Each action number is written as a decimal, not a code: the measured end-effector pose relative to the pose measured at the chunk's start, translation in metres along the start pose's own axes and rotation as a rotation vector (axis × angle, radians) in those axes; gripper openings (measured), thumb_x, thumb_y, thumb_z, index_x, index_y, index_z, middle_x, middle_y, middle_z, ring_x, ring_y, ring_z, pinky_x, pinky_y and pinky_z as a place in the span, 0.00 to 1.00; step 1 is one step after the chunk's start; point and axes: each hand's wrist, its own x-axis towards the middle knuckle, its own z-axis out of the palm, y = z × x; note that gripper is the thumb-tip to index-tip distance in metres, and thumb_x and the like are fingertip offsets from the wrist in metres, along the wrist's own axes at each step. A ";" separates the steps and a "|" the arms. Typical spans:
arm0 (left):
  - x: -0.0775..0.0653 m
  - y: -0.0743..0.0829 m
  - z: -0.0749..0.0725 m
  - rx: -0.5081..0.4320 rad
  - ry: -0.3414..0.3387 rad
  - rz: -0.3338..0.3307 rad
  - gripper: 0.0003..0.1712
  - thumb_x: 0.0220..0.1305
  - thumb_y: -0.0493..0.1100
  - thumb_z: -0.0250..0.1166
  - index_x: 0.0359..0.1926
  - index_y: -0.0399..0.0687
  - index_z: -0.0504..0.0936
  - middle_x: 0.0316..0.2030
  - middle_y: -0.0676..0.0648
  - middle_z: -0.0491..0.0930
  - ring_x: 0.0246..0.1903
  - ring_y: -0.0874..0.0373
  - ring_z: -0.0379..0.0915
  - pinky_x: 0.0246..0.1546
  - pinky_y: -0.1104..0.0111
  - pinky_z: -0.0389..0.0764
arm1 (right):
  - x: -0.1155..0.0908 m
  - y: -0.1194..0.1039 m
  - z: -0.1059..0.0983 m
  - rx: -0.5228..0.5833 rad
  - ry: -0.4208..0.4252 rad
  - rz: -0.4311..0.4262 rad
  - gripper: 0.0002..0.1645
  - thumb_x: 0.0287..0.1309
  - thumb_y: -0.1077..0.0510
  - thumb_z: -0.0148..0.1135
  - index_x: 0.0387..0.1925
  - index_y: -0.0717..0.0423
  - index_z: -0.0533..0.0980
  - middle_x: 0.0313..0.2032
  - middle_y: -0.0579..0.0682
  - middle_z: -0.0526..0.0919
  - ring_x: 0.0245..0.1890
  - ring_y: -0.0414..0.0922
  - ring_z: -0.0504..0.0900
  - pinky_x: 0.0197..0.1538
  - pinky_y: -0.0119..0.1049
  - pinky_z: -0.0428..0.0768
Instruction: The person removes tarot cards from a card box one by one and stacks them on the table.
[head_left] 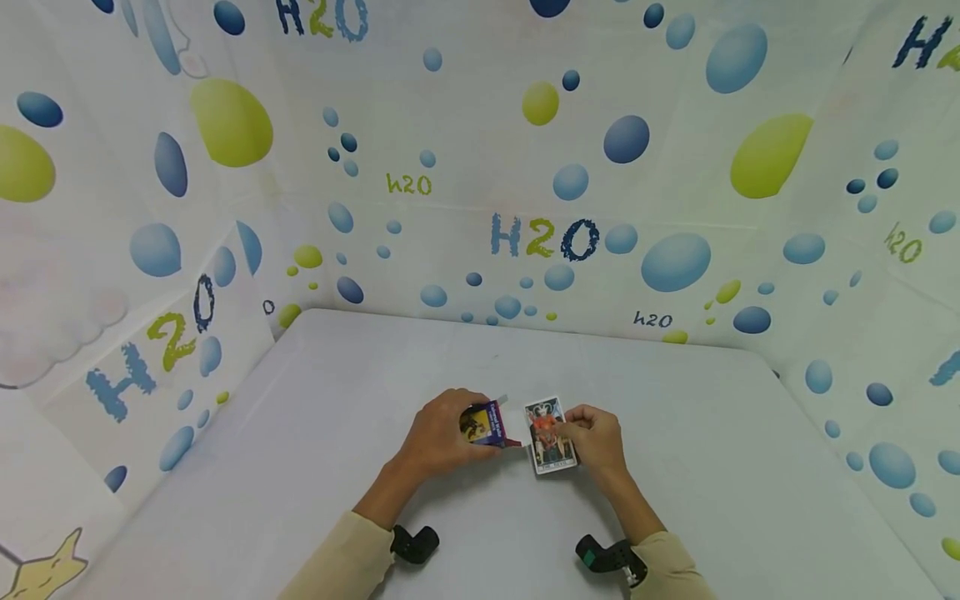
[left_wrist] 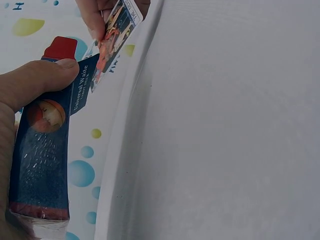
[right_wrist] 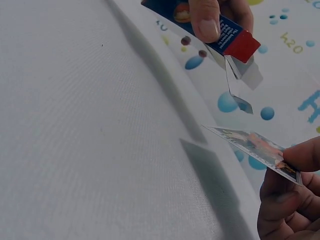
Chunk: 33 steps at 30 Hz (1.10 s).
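Card box held in my left hand, near the middle of the tabletop and raised above it: my thumb and fingers are curled round its blue sides, which read "Universal Waite Tarot Deck". A black wrist camera sits below that hand, at the cuff of my beige left sleeve. On the box's right, its end is open, with pale flaps sticking out toward the card. Just beyond them, the picture card stays off the tabletop, its orange-red figure facing up. Furthest right, my right hand pinches the card's edge, thumb on top and fingers folded beneath.
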 end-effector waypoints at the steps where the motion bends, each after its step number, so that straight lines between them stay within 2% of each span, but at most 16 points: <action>1: 0.000 0.000 0.000 -0.001 0.000 -0.002 0.41 0.41 0.57 0.84 0.58 0.51 0.83 0.52 0.51 0.83 0.45 0.59 0.74 0.48 0.60 0.79 | 0.000 0.000 0.000 -0.005 -0.001 0.005 0.06 0.51 0.65 0.70 0.31 0.64 0.81 0.20 0.48 0.79 0.19 0.40 0.71 0.20 0.30 0.68; 6: 0.000 -0.001 -0.001 -0.010 -0.004 -0.013 0.41 0.41 0.57 0.84 0.58 0.50 0.83 0.52 0.51 0.83 0.44 0.60 0.73 0.47 0.61 0.79 | -0.001 0.000 -0.001 -0.068 0.000 0.033 0.05 0.51 0.63 0.70 0.29 0.62 0.81 0.19 0.46 0.77 0.18 0.40 0.68 0.19 0.31 0.65; 15: 0.001 -0.002 0.000 -0.010 0.004 -0.013 0.41 0.41 0.57 0.84 0.57 0.51 0.83 0.51 0.51 0.83 0.45 0.60 0.74 0.47 0.62 0.79 | -0.002 0.003 -0.001 -0.186 -0.007 0.061 0.08 0.54 0.60 0.69 0.24 0.59 0.79 0.21 0.46 0.76 0.23 0.43 0.71 0.21 0.34 0.66; 20: 0.002 -0.002 0.000 -0.012 0.009 -0.004 0.41 0.40 0.56 0.85 0.57 0.50 0.83 0.50 0.51 0.83 0.44 0.60 0.74 0.47 0.61 0.79 | -0.003 0.003 -0.001 -0.252 -0.005 0.044 0.12 0.55 0.60 0.68 0.20 0.58 0.77 0.17 0.46 0.74 0.21 0.43 0.69 0.21 0.34 0.65; 26: 0.002 -0.001 0.000 -0.012 0.006 -0.007 0.40 0.41 0.57 0.84 0.57 0.50 0.83 0.50 0.52 0.83 0.44 0.60 0.75 0.47 0.61 0.80 | -0.003 0.003 -0.003 -0.386 -0.010 0.011 0.14 0.53 0.60 0.68 0.16 0.56 0.75 0.14 0.44 0.72 0.18 0.42 0.67 0.19 0.34 0.61; 33: 0.001 -0.001 0.000 -0.022 0.002 -0.008 0.40 0.42 0.56 0.84 0.57 0.51 0.83 0.50 0.52 0.83 0.44 0.60 0.74 0.47 0.61 0.79 | -0.002 0.003 -0.007 -0.472 -0.046 0.008 0.15 0.51 0.59 0.69 0.14 0.55 0.76 0.15 0.45 0.75 0.17 0.42 0.70 0.18 0.33 0.63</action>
